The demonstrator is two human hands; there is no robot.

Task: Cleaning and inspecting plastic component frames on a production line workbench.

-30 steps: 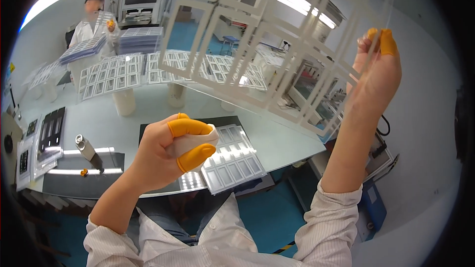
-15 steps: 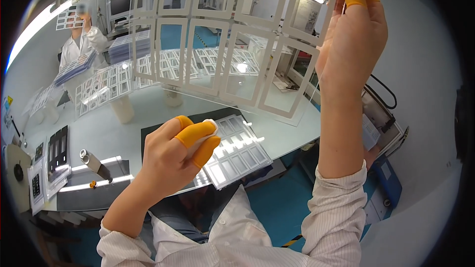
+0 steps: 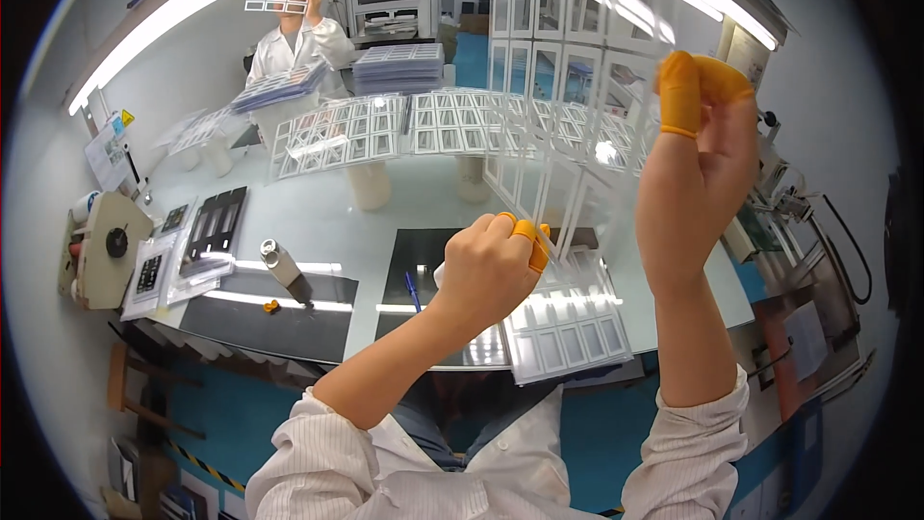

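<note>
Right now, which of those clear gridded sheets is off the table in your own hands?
The big transparent sheet raised between left hand and right hand; others lie flat.

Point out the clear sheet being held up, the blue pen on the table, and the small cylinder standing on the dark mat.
clear sheet (image 3: 568, 96), head view, on its gridded middle.
blue pen (image 3: 412, 291), head view, mid-barrel.
small cylinder (image 3: 281, 265), head view, on its side wall.

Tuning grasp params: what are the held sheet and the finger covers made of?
Sheet: looks like thin clear plastic film, glossy. The room shows through it and the ceiling lights glare off it; a grid of pale rectangles is on it. Finger cots: probably latex or rubber, matte orange, tight on the fingertips of the right hand; the left hand wears them too.
</note>
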